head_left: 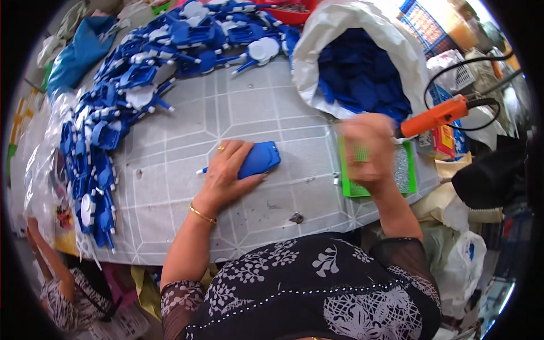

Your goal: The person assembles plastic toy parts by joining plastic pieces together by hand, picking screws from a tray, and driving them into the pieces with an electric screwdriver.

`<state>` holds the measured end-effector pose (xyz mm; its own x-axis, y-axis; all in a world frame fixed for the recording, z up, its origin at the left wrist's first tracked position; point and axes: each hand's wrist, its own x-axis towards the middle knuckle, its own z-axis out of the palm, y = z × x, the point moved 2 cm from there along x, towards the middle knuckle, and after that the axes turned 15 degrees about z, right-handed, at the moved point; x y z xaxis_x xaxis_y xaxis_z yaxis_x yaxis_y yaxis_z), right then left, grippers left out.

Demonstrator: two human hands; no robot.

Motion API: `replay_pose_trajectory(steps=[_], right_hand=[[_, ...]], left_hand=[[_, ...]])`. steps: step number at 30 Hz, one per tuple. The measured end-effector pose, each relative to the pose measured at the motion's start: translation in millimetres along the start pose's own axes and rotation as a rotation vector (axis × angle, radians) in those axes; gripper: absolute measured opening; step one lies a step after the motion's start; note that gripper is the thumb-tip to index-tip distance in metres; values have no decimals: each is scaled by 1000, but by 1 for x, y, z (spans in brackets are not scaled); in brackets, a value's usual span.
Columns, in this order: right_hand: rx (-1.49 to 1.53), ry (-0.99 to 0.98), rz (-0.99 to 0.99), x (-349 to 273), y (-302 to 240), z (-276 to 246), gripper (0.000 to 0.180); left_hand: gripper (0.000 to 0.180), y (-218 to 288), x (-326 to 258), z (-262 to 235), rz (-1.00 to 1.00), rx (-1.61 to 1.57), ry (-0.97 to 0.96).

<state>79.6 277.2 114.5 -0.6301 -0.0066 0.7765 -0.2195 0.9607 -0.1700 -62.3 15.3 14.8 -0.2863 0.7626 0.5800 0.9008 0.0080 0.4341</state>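
Observation:
My left hand (225, 170), with a ring and a bracelet, lies over a blue plastic piece (260, 159) on the table. Its thumb runs along the near edge and its fingers cover the handle end, where a white tip pokes out. Smeared by motion, my right hand (368, 153) is above a green tray (346, 184) of small metal screws (402, 169). An orange electric screwdriver (436, 116) with a black cord is just right of that hand. Whether the hand touches it, or holds anything, I cannot tell.
Blue plastic pieces with white parts (198, 34) are heaped along the table's far and left sides. A white sack (309, 62) of blue pieces stands at the far right. Bags and boxes crowd the right side. Another person's arm (48, 249) shows at lower left.

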Motion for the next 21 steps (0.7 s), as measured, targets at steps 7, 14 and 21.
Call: replay_pose_trajectory(steps=[7,14,21], right_hand=[[253,626,717,-36,95,-73,75],[770,279,889,-15,93,-41,56],[931,205,1015,-23,98,-15,22]], left_hand=[[67,14,5,12,23,-18,-48],[67,15,10,17,52,14,-70],[68,14,6,18,65,26,-72]])
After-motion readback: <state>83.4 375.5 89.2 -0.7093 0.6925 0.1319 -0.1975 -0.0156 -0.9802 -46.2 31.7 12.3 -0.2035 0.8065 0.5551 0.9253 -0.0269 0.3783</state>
